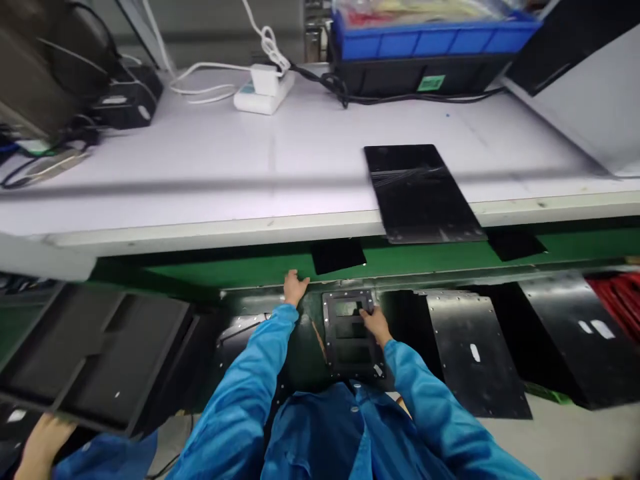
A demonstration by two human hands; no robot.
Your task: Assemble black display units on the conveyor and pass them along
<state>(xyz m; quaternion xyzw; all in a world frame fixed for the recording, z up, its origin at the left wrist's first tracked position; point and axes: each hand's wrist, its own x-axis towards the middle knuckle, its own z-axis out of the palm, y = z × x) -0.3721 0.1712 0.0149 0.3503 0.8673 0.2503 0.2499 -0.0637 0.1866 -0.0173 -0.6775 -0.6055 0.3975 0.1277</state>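
Observation:
My right hand grips the right side of a black rectangular frame with several cut-out windows and fasteners along its border. The frame lies in front of my body. My left hand rests near the edge of the green surface, fingers apart, with nothing visible in it. Just right of it, a thin dark panel lies on the green surface, apart from the fingers. A glossy black panel sits on the white shelf above, its near end overhanging the edge.
Black plates stand in a stack to the right, with another black plate beyond. At left, a co-worker's hand holds a black tray. A blue bin and a white power strip are on the shelf.

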